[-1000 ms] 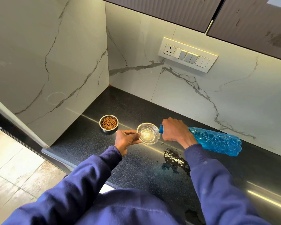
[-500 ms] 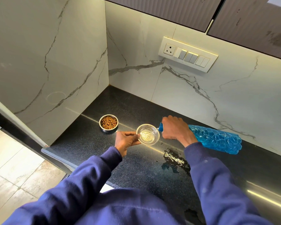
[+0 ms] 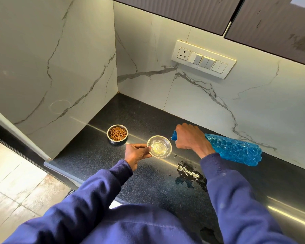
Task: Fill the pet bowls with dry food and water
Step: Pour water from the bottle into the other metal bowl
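A small steel bowl (image 3: 117, 133) full of brown dry food stands on the black counter (image 3: 99, 155) near the left wall. To its right, a clear glass bowl (image 3: 159, 147) holds some water. My left hand (image 3: 136, 154) pinches the glass bowl's left rim. A blue textured plastic bottle (image 3: 234, 148) lies nearly level, gripped at the neck by my right hand (image 3: 189, 137). The bottle's mouth sits over the bowl's right rim, and a thin stream of water runs into the bowl.
A puddle of spilled water (image 3: 189, 175) lies on the counter in front of my right arm. Marble walls close off the left and back. A switch panel (image 3: 203, 59) sits on the back wall under dark cabinets. The counter's front edge drops to a tiled floor (image 3: 16, 187).
My right hand has tilted the bottle slightly and shifted its mouth up over the bowl's rim; water now streams in. The left hand and both bowls stay where they were.
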{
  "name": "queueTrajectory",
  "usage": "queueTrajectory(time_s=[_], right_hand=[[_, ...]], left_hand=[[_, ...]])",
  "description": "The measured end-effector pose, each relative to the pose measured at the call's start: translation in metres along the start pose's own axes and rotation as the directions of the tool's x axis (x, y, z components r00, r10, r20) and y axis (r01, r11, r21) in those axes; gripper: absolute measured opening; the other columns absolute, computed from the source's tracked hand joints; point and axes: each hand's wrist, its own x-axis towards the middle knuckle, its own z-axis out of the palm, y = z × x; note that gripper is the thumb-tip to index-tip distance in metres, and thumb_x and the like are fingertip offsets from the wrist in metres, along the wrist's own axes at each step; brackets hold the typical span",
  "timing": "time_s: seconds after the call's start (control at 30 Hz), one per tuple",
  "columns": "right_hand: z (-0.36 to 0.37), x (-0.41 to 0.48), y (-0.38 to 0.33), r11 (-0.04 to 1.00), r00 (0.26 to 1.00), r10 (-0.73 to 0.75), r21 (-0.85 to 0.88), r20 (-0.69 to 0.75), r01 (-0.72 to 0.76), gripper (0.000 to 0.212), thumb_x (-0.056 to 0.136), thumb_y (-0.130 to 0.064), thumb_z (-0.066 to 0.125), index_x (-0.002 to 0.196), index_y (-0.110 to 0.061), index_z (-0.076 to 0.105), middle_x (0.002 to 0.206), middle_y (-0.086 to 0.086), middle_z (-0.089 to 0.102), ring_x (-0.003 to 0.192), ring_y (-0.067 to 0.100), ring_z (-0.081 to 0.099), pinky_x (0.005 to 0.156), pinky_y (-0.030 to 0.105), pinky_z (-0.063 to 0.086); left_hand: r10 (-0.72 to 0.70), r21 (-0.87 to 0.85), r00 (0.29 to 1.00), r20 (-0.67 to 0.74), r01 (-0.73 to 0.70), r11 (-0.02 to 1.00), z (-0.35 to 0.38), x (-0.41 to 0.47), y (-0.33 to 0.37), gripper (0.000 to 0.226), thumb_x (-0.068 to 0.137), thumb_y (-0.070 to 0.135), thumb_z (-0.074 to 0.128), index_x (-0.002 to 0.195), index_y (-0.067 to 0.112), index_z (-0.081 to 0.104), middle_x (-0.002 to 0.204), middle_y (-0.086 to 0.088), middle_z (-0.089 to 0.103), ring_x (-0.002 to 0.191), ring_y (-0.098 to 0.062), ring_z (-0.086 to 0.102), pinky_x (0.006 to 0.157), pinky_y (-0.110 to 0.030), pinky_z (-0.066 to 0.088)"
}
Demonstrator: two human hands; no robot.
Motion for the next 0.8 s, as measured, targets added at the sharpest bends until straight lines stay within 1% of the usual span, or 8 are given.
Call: queueTrajectory(time_s=[0.27, 0.4, 0.47, 0.5, 0.53, 0.63, 0.73, 0.8], right_hand=[[0.004, 0.004, 0.002, 0.999, 1.000, 0.014, 0.029, -0.010, -0.013, 0.045, 0.084, -0.026, 0.070, 0.124, -0.009, 0.057, 0.110, 0.009, 0.062, 0.099, 0.025, 0.062, 0.089, 0.039, 0.049], [0.009, 0.006, 0.008, 0.989, 0.996, 0.071, 0.134, -0.053, -0.063, 0.038, 0.084, -0.026, 0.071, 0.116, -0.010, 0.059, 0.105, 0.007, 0.063, 0.093, 0.023, 0.061, 0.086, 0.039, 0.050], [0.012, 0.008, 0.010, 0.968, 0.989, 0.124, 0.229, -0.080, -0.102, 0.031, 0.083, -0.029, 0.072, 0.107, -0.011, 0.061, 0.094, 0.004, 0.063, 0.083, 0.020, 0.061, 0.078, 0.036, 0.051], [0.014, 0.009, 0.012, 0.950, 0.983, 0.155, 0.289, -0.097, -0.121, 0.023, 0.083, -0.029, 0.072, 0.096, -0.013, 0.062, 0.083, 0.001, 0.062, 0.074, 0.018, 0.059, 0.069, 0.033, 0.049], [0.016, 0.010, 0.015, 0.920, 0.975, 0.193, 0.365, -0.111, -0.141, 0.018, 0.083, -0.027, 0.071, 0.083, -0.014, 0.060, 0.072, -0.001, 0.060, 0.063, 0.016, 0.056, 0.060, 0.031, 0.045], [0.026, 0.009, 0.026, 0.752, 0.927, 0.325, 0.646, -0.188, -0.133, 0.030, 0.083, -0.018, 0.070, 0.059, -0.009, 0.055, 0.051, 0.008, 0.056, 0.045, 0.020, 0.055, 0.047, 0.033, 0.044], [0.036, -0.001, 0.037, 0.594, 0.832, 0.466, 0.803, -0.299, -0.044, 0.035, 0.087, -0.009, 0.068, 0.054, -0.004, 0.058, 0.046, 0.015, 0.059, 0.036, 0.009, 0.053, 0.044, 0.023, 0.044], [0.042, -0.004, 0.042, 0.500, 0.763, 0.559, 0.866, -0.325, 0.002, 0.035, 0.089, -0.007, 0.067, 0.056, -0.001, 0.060, 0.046, 0.016, 0.060, 0.035, 0.010, 0.055, 0.044, 0.022, 0.045]], left_hand=[[-0.002, -0.009, 1.000, -0.002, 0.002, 1.000, 0.001, 0.012, -0.011, 0.013, 0.084, -0.009, 0.073, 0.097, -0.009, 0.071, 0.095, -0.024, 0.075, 0.076, -0.028, 0.076, 0.070, -0.038, 0.065], [-0.009, -0.013, 1.000, -0.010, 0.009, 1.000, 0.000, 0.021, -0.020, 0.016, 0.084, -0.009, 0.073, 0.100, -0.012, 0.072, 0.101, -0.029, 0.074, 0.079, -0.029, 0.077, 0.071, -0.040, 0.066], [-0.021, -0.020, 1.000, -0.011, 0.021, 1.000, -0.001, 0.025, -0.023, 0.015, 0.084, -0.009, 0.073, 0.099, -0.012, 0.071, 0.101, -0.030, 0.074, 0.076, -0.028, 0.077, 0.068, -0.037, 0.066], [-0.031, -0.026, 0.999, -0.015, 0.030, 0.999, -0.001, 0.026, -0.025, 0.015, 0.085, -0.010, 0.072, 0.099, -0.013, 0.071, 0.100, -0.030, 0.074, 0.074, -0.027, 0.077, 0.065, -0.036, 0.066], [-0.042, -0.028, 0.999, -0.022, 0.041, 0.999, 0.000, 0.028, -0.026, 0.015, 0.085, -0.011, 0.071, 0.100, -0.013, 0.070, 0.098, -0.029, 0.074, 0.072, -0.026, 0.077, 0.062, -0.034, 0.065], [-0.057, -0.032, 0.998, -0.038, 0.056, 0.998, -0.001, 0.034, -0.029, 0.020, 0.084, -0.012, 0.070, 0.104, -0.015, 0.068, 0.099, -0.029, 0.073, 0.073, -0.028, 0.076, 0.060, -0.033, 0.065], [-0.063, -0.031, 0.997, -0.054, 0.062, 0.998, -0.001, 0.040, -0.033, 0.022, 0.084, -0.013, 0.071, 0.105, -0.016, 0.067, 0.099, -0.029, 0.072, 0.073, -0.030, 0.075, 0.057, -0.031, 0.064], [-0.066, -0.025, 0.996, -0.066, 0.064, 0.998, -0.002, 0.046, -0.038, 0.023, 0.083, -0.013, 0.071, 0.106, -0.017, 0.067, 0.099, -0.029, 0.072, 0.074, -0.030, 0.075, 0.055, -0.030, 0.063]])
